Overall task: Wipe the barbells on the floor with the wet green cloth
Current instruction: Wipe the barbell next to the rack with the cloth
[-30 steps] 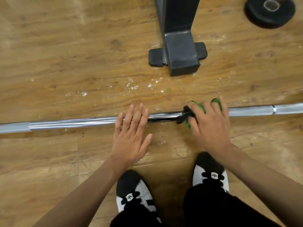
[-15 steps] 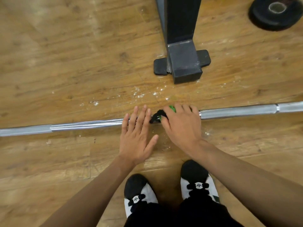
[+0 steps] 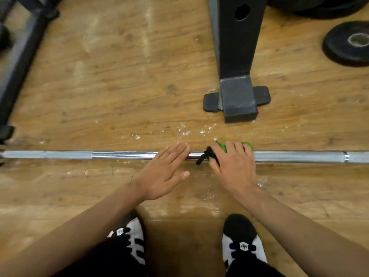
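Long silver steel barbell (image 3: 119, 154) lies flat on the worn wooden plank floor (image 3: 119, 86) and runs from the left edge of the view to the right. Its middle section is shinier, with duller sleeves toward both ends.

Right hand (image 3: 233, 166) is on the bar right of centre, palm down, fingers curled over the small wet green cloth (image 3: 222, 146) and clamping it against the steel. Green fabric shows above the knuckles on the far side of the bar. A black loop or trim on the cloth sticks out on the thumb side and lies across the bar.

Left hand (image 3: 163, 170) is just beside it, a short gap between the two. Fingers are straight and close together, thumb spread toward the body, fingertips resting on top of the bar. It grips nothing.

Beyond the bar, close to the right hand, stands a black steel rack post (image 3: 237, 56) on a square base with black rubber pads (image 3: 209, 102) either side. White specks and flakes (image 3: 185, 130) are scattered on the floor between the post base and the bar. A round black weight plate (image 3: 347, 45) lies flat at far right, well apart from the bar. A dark metal frame rail (image 3: 20, 56) runs diagonally at far left.

Two black-and-white laced shoes (image 3: 241, 242) are planted near the bottom edge, on the near side of the bar.
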`<state>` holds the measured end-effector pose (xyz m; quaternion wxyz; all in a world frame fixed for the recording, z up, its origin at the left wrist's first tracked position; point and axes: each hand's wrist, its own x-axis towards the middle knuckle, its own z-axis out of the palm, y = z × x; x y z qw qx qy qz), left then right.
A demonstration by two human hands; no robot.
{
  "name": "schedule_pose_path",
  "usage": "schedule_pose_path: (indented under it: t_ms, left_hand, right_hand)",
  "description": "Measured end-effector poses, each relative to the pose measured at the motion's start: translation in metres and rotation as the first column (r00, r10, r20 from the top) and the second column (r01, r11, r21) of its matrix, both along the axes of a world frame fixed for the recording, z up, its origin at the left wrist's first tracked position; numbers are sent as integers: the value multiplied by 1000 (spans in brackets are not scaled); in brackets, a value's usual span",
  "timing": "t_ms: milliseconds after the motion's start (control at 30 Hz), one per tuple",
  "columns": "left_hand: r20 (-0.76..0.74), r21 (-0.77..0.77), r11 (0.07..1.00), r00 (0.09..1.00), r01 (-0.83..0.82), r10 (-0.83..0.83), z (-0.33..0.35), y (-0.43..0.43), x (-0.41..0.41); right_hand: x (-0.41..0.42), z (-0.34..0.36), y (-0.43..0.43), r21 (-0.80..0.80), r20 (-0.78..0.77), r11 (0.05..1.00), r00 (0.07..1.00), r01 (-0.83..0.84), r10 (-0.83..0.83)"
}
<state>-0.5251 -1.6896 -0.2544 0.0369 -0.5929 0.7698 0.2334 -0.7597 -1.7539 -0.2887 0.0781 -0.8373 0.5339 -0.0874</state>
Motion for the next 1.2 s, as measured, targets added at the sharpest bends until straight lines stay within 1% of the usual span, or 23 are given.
schedule_pose_path:
  t_ms: [67,133,233,300,400,467,533,600,733,833,900,967,1100,1200]
  left_hand:
    - [34,-9,1000,999,8,-8,1,3,20]
    - [71,-28,999,997,16,-14,-3,6,37]
    - [86,-85,996,996,23,-16,-9,3,55]
    - [115,-107,990,990,92,-79,-14,-3,66]
    - [154,-150,973,977,173,-150,-20,-13,76]
    - [159,-179,970,978,162,-134,-22,-17,83]
    - [174,-207,970,980,130,-94,-24,-17,88]
    - [190,-248,962,979,117,-70,-26,-16,88]
    - [195,-322,943,981,82,-19,-30,-20,82]
    - [234,-335,937,972,94,-14,-30,-23,80]
    - [242,-322,940,970,110,-31,-29,-25,82]
    - [252,-313,939,966,144,-64,-29,-27,84]
    - [286,-344,917,953,203,-104,-30,-29,85]
    - [289,-375,903,952,209,-100,-31,-32,84]
  right_hand:
    - [1,-2,1,-6,12,1000,1000,7,-7]
    - [1,-3,3,-12,70,1000,997,17,-16]
    - [3,2,8,-8,201,996,976,91,-88]
    - [9,2,8,3,218,987,963,160,-157]
    - [18,0,11,26,167,974,960,225,-226]
    - [20,-3,14,18,115,975,968,223,-224]
    - [21,-5,17,-22,99,976,972,216,-213]
    - [22,-5,18,-50,86,969,968,240,-235]
    - [33,2,23,42,36,960,960,277,-279]
    - [49,8,30,75,18,967,970,242,-244]
    - [58,8,32,59,-25,976,977,212,-211]
    - [63,7,30,37,-47,975,975,219,-217]
    - [69,5,25,16,-31,964,964,264,-264]
    - [64,0,21,-35,-28,971,971,237,-238]
